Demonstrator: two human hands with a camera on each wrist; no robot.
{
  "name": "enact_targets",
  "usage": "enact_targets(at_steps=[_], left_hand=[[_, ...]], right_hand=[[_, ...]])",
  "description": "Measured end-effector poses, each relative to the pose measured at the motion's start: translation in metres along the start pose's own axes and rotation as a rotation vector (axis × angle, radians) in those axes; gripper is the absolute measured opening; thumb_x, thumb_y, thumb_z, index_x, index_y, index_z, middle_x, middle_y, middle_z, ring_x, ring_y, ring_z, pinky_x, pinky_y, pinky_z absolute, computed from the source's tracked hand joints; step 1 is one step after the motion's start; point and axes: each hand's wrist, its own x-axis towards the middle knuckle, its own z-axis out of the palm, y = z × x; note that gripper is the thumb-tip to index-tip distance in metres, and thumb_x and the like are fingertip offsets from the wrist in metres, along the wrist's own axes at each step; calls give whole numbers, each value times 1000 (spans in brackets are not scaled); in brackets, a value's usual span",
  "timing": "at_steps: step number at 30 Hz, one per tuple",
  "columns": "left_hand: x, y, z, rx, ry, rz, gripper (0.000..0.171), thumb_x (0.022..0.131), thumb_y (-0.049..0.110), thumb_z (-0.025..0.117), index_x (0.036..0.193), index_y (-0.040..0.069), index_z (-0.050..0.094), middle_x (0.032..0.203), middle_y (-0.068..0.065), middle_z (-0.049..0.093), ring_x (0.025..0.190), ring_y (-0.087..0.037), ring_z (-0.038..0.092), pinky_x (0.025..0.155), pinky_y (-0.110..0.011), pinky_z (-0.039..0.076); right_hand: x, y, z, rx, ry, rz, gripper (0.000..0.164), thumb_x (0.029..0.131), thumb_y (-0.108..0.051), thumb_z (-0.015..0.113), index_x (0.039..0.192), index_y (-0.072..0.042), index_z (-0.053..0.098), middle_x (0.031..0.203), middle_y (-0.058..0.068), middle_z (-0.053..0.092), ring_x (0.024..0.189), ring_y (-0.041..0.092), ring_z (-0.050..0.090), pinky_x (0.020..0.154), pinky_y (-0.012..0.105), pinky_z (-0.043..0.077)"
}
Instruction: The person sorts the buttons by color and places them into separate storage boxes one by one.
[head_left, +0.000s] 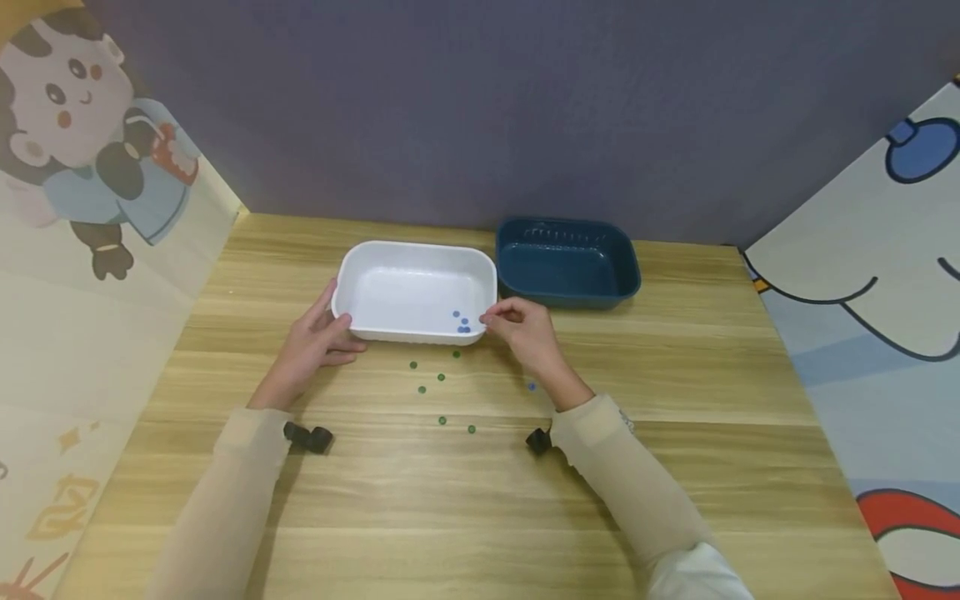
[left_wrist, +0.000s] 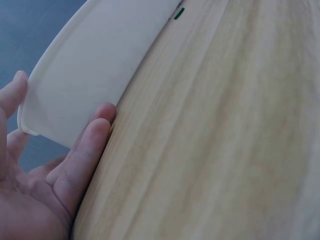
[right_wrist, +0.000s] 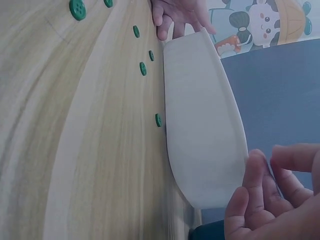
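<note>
If you take the centre of the white plastic tray (head_left: 397, 296) as your clock's middle, your left hand (head_left: 309, 335) rests at about eight o'clock, its fingers spread and nearly straight against the near-left corner. The tray looks stiff, light and smooth, so it would probably slide on the worktop (head_left: 420, 517) if nudged; the rim seems its best hold. Six green buttons (head_left: 441, 377) lie scattered on the worktop between six and five o'clock, outside the near wall. They are small, thin discs, likely hard, almost weightless and slick, so take them by the edge between thumb and fingertip. Four blue buttons (head_left: 465, 321) lie inside the tray toward four o'clock. Your right hand (head_left: 531, 335) is at the rim near half past three, fingers drawn close together; I cannot tell whether they hold anything. A lone blue button (head_left: 532, 387) lies on the worktop farther out at four. The dark teal tray (head_left: 570, 271) stands just beside, between two and three o'clock.
</note>
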Motion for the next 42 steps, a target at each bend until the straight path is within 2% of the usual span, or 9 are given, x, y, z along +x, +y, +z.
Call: enact_targets(at_steps=[3, 6, 8, 18, 22, 28, 35, 37, 42], left_hand=[[0, 1, 0, 3, -2, 3, 72, 104, 36, 57, 159, 46, 12, 162, -18, 29, 92, -25, 74, 78, -40, 60], [0, 0, -1, 3, -5, 1, 73, 104, 36, 57, 160, 45, 10, 162, -18, 27, 92, -25, 74, 78, -40, 61], [0, 0, -1, -5, -6, 1, 74, 105, 34, 56, 160, 43, 9, 163, -19, 25, 91, -25, 74, 78, -40, 61], [-3, 1, 0, 3, 2, 7, 72, 104, 37, 57, 160, 45, 12, 160, -21, 31, 90, -23, 74, 78, -38, 61], [-3, 1, 0, 3, 0, 10, 72, 104, 38, 57, 160, 45, 12, 160, -21, 31, 91, -23, 74, 78, -39, 61], [-3, 1, -1, -5, -7, 17, 72, 104, 36, 56, 160, 43, 11, 160, -22, 30, 90, -22, 74, 77, -38, 61], [-5, 2, -1, 0, 16, 0, 71, 104, 38, 56, 159, 46, 11, 161, -19, 30, 90, -22, 74, 77, -37, 61], [-5, 2, -1, 1, 21, -2, 71, 104, 39, 56, 159, 46, 12, 161, -19, 31, 90, -23, 74, 77, -38, 61], [-4, 2, 0, -7, 16, -3, 72, 103, 38, 57, 159, 46, 13, 161, -19, 30, 90, -22, 74, 77, -37, 61]], right_hand=[[-4, -1, -3, -51, 8, -11, 12, 92, -6, 72, 98, 4, 70, 94, 15, 71, 92, 36, 67, 79, 41, 57], [-9, -3, -7, -105, 13, -29, 11, 91, -6, 73, 97, 3, 71, 93, 13, 70, 84, 25, 65, 69, 27, 53], [-14, -8, -9, -125, 11, -29, 11, 91, -5, 72, 97, 4, 71, 93, 14, 70, 82, 21, 63, 66, 23, 51], [-22, 2, -18, -227, 11, -26, 11, 89, -1, 72, 99, 5, 72, 95, 14, 72, 82, 19, 63, 69, 23, 53], [-26, 6, -22, -280, -25, -17, 12, 89, 0, 73, 100, 6, 72, 94, 14, 72, 82, 21, 63, 68, 24, 52], [-32, 7, -28, -444, -108, 8, 10, 89, -4, 74, 98, 1, 73, 90, 8, 70, 84, 21, 63, 72, 30, 53], [-35, 11, -31, -522, -157, 47, 7, 91, -9, 73, 96, -3, 72, 88, 4, 69, 81, 19, 61, 70, 31, 52], [-36, 13, -34, -583, -179, 30, 6, 91, -9, 73, 93, -4, 72, 85, 3, 68, 79, 18, 61, 70, 30, 51], [-41, 16, -43, -828, -246, -2, 6, 86, -5, 69, 83, -10, 69, 78, 0, 63, 75, 18, 56, 69, 34, 48]])
